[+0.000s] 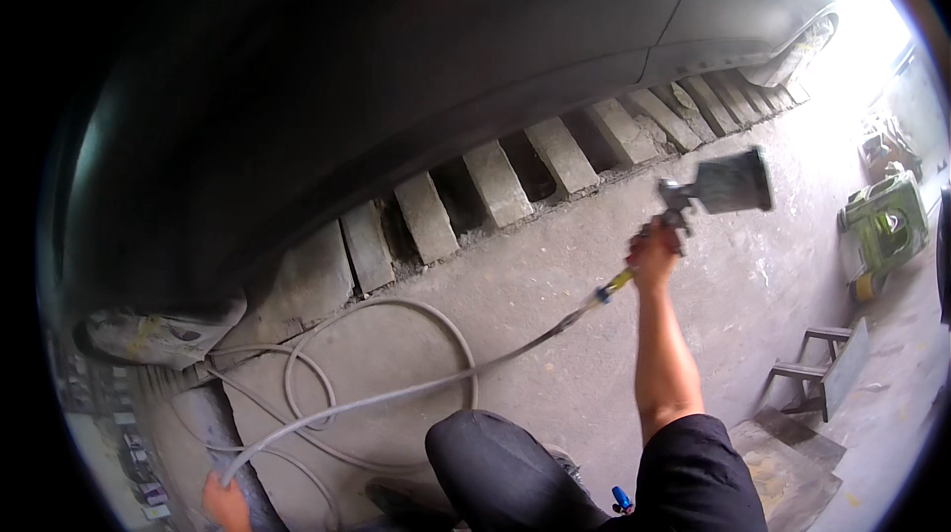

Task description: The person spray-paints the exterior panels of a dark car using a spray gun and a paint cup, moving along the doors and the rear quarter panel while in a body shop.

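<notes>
In my right hand (654,257) is a paint spray gun (678,197), its dark cup (733,182) sticking out to the right. The fingers are wrapped round its grip, and the gun is slightly smeared by motion. From the grip a grey air hose (436,385) runs down to the left, past a yellow and blue fitting (614,284). My left hand (226,504), at the lower left edge, is closed around that hose. Beyond both hands stretches the dark grey side of a car (416,56), apart from the gun.
Loops of hose (471,354) lie on the concrete floor (555,334). Under the car runs a row of concrete slats (495,185) with gaps. Covered wheels (163,329) show at its ends. To the right stand a small stool (842,369) and a green wheeled thing (887,225).
</notes>
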A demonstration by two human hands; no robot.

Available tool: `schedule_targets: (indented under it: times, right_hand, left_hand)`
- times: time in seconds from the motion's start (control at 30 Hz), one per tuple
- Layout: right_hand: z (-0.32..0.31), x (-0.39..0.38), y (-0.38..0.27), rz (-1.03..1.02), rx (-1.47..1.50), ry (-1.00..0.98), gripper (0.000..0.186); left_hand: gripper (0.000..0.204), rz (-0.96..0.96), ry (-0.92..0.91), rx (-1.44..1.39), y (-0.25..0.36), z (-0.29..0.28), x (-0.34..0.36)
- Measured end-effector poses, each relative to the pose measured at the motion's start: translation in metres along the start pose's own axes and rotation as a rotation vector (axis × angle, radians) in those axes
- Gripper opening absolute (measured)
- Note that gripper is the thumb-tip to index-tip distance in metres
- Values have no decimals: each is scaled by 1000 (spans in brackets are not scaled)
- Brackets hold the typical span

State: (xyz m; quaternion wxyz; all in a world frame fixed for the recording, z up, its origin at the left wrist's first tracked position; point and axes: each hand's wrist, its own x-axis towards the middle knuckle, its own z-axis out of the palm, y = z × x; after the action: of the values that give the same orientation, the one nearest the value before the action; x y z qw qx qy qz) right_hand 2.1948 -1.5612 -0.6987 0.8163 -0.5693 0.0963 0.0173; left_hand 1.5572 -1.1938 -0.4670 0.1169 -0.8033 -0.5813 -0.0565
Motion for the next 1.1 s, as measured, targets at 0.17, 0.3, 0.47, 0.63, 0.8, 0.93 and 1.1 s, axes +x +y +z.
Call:
schedule_targets:
  times: [0.17, 0.3, 0.47, 0.63, 0.8, 0.93, 1.1]
  right_hand:
    - [-26, 31, -36, -118, -101, 269, 23]
    - [15, -6, 1, -57, -85, 96, 18]
    - [111, -128, 90, 98, -208, -254, 18]
    - [204, -290, 167, 368, -255, -725, 15]
    - [285, -412, 182, 508, -302, -1058, 22]
    - [300, -441, 161, 404, -374, -1196, 28]
    - [251, -384, 132, -190, -539, -1192, 30]
  left_hand:
    - [34, -2, -101, -147, 58, 2, 18]
    - [33, -63, -37, -126, 12, 3, 21]
    - [16, -157, 95, -92, -90, -11, 5]
    - [11, -200, 143, -80, -192, -36, -31]
    - [20, -361, 63, 6, -213, -48, -50]
    - [23, -394, 200, -176, -188, -49, -51]
    - [21, -222, 161, 21, -144, -36, -41]
